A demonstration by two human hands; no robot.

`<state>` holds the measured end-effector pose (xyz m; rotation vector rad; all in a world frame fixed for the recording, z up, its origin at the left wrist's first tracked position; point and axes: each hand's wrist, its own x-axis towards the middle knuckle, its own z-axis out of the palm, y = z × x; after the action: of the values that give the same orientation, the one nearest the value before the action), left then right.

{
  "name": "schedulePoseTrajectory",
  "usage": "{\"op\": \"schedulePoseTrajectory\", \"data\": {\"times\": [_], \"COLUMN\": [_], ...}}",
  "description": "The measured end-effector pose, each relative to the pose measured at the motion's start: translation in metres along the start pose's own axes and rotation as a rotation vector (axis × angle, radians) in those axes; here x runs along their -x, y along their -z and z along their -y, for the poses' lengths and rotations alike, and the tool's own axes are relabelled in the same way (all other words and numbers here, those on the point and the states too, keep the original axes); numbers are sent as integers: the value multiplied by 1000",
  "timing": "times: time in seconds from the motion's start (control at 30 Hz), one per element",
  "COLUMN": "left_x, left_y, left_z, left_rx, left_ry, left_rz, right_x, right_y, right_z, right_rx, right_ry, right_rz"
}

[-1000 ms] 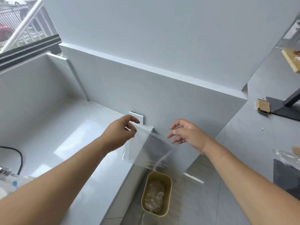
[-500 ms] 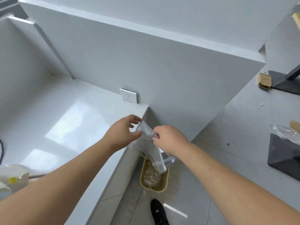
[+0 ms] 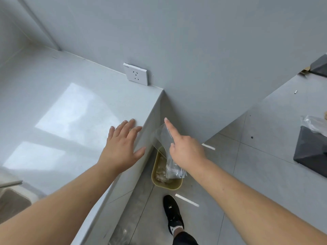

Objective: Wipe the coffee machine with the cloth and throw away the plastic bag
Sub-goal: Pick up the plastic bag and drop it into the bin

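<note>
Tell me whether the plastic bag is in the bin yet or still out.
Out. The right hand holds the plastic bag, which hangs over the yellow bin; the bin already holds crumpled clear plastic.

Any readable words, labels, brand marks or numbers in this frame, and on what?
None can be read.
Black shoe: a small pale mark on top, too small to read.
Wall socket: only plug holes, no print visible.
Plastic bag in the right hand: clear, no print visible.

right hand point(image 3: 185, 152) holding plastic bag point(image 3: 166, 149), over bin point(image 3: 155, 175)
</note>
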<state>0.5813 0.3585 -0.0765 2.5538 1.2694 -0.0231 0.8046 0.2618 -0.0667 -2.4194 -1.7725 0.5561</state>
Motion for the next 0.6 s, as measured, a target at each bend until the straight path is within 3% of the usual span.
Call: {"op": "schedulePoseTrajectory", "data": {"times": [0.3,0.6], "left_x": [-2,-3], "left_y": [-19,-27], "left_z": [4,8], "left_rx": [-49,-80], "left_ry": [-9,-19], "left_rz": [-135,-192], "right_x": [-8,-34], "right_y": [-69,-126], "right_z": [-20,-19], "right_rx": [63,124], "right_ry": [-21,-89], "right_rz": [34,261]}}
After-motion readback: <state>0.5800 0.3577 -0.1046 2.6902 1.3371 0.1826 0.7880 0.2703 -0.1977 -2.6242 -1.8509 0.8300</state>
